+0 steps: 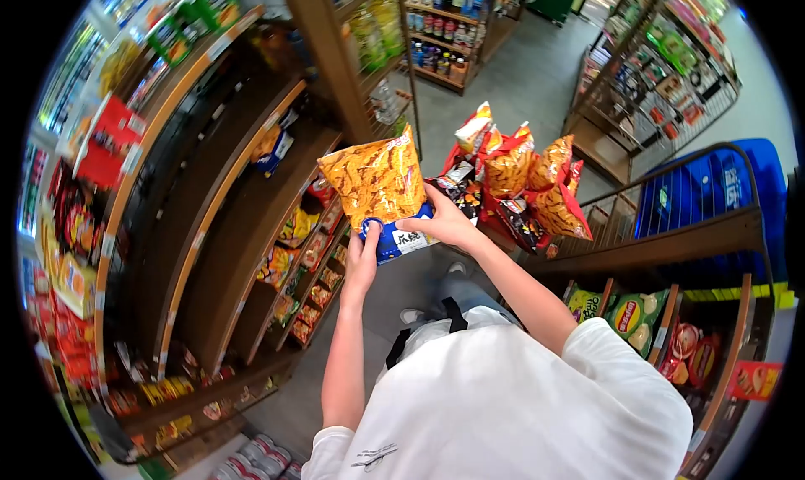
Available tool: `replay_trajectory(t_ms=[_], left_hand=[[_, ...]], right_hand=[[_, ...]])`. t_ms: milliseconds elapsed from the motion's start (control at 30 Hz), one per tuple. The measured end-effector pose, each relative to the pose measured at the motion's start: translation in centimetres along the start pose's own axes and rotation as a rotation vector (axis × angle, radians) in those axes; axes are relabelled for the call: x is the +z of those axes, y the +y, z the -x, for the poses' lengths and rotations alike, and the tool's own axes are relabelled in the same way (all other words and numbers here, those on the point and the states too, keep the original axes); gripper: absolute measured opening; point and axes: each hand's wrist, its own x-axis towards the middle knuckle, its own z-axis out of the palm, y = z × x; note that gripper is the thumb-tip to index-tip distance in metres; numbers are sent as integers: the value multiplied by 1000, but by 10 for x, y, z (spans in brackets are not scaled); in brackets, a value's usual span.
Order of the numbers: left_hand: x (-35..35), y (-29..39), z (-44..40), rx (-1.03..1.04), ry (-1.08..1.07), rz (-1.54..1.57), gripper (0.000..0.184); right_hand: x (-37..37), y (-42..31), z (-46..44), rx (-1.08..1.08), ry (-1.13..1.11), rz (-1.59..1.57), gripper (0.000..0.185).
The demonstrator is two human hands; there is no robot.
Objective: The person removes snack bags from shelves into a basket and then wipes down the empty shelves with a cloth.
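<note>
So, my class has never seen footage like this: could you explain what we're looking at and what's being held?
There is no machine here, just a person with two bare hands. The single round-edged picture comes from a camera worn on the head, looking forward and down, so the white shirt is the wearer's own. The left hand and right hand together hold an orange-and-blue snack bag. Beyond the right hand is a cluster of other snack bags. Shelves on the left carry packets; a green bag sits on the right-hand shelving.
</note>
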Motion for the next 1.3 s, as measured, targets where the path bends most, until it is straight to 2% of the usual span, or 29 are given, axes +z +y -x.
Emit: replay_trajectory(t_ms=[167, 267, 367, 467, 500, 533, 567, 600, 633, 700, 800, 833, 933, 1100, 1167, 1300], left_hand=[[57, 41, -33, 82, -156, -126, 54], [100, 62, -56, 121, -269, -122, 51], [148, 69, -84, 330, -392, -129, 56], [199, 78, -98, 260, -558, -87, 59], [215, 76, -105, 292, -545, -164, 60], [232, 77, -104, 221, -595, -106, 61], [246, 68, -112, 266, -596, -172, 59], [260, 67, -116, 307, -596, -238, 58], [272, 67, -118, 208, -647, -251, 54], [292, 60, -122, 144, -667, -279, 50], [311, 42, -131, 140, -668, -335, 46], [316, 36, -132, 154, -649, -369, 43], [320, 19, -137, 48, -639, -456, 46], [321, 5, -142, 21, -560, -429, 49], [319, 3, -147, -22, -561, -450, 52], [315, 0, -148, -73, -539, -535, 55]], right_hand=[[-64, 0, 12, 61, 242, 52, 93], [-104, -23, 24, 31, 332, -72, 89], [-147, -26, 33, 46, 472, -141, 83], [-192, -10, 44, 56, 599, -220, 72], [-203, -13, 49, 68, 631, -248, 71], [-215, -14, 56, 82, 663, -277, 69], [-232, 10, 55, 52, 702, -210, 65], [-240, -2, 63, 130, 701, -192, 62], [-251, 4, 65, 145, 708, -201, 62], [-275, 13, 68, 298, 685, -98, 61], [-294, 16, 67, 382, 683, -47, 59], [-302, 24, 65, 419, 611, -54, 62], [-309, 52, 55, 394, 593, -93, 60], [-312, 69, 42, 495, 567, -143, 59], [-309, 64, 40, 424, 539, -280, 59], [-308, 88, 29, 355, 555, -244, 59]])
